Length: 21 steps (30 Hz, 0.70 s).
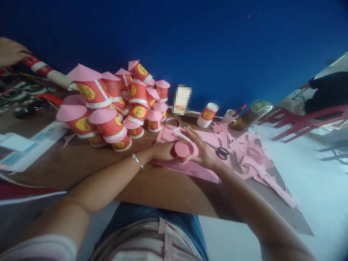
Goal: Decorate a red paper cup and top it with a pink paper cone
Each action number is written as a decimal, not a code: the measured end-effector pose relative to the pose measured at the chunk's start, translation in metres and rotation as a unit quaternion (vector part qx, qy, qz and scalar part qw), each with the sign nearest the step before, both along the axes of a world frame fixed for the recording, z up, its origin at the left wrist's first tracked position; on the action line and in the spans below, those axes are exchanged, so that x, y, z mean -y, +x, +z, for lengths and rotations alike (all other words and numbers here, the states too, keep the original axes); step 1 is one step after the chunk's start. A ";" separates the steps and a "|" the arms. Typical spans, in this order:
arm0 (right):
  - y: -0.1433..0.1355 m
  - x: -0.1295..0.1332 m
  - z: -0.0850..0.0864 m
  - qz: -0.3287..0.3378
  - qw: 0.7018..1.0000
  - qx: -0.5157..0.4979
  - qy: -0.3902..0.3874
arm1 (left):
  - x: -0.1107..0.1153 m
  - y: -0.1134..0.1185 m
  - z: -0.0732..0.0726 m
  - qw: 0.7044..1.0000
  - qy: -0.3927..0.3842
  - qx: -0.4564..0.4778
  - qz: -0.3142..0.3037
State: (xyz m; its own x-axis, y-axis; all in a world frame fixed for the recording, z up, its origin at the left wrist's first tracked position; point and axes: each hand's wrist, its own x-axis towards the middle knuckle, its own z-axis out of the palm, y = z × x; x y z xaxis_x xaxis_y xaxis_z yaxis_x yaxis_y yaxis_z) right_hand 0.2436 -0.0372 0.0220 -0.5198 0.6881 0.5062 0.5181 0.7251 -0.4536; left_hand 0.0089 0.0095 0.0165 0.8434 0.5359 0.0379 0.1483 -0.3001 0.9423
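Observation:
A red paper cup topped with a round pink paper piece (182, 149) is in front of me, over pink sheets. My left hand (166, 151) is closed around the cup's left side, its fingertips hidden behind it. On the cup's right, my right hand (202, 150) has its fingers stretched out and apart, with the thumb close to the pink paper's edge. Whether that thumb touches is hard to tell. Black-handled scissors (222, 153) lie just right of my right hand. Beyond the hands are a roll of tape (173, 124) and a white tube or pen (181, 136).
Several red cups with pink cone tops (137, 115) are piled at the left back. Pink paper scraps (251, 152) cover the table's right side. Stacked cups (208, 115) and a bottle (252, 114) stand near the blue wall. Another person's hand (12, 51) holds a cup stack at far left.

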 end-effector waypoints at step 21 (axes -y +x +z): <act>-0.027 -0.001 0.006 -0.011 0.994 -0.060 -0.091 | 0.000 -0.001 0.001 0.999 0.033 0.017 -0.021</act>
State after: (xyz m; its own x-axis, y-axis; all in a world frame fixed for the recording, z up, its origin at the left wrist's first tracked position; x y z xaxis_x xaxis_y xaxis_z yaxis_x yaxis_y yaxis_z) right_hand 0.2167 -0.0367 0.0281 -0.4465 0.7845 0.4303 0.4676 0.6146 -0.6353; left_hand 0.0077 0.0099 0.0177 0.8627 0.4957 0.1005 0.1028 -0.3664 0.9248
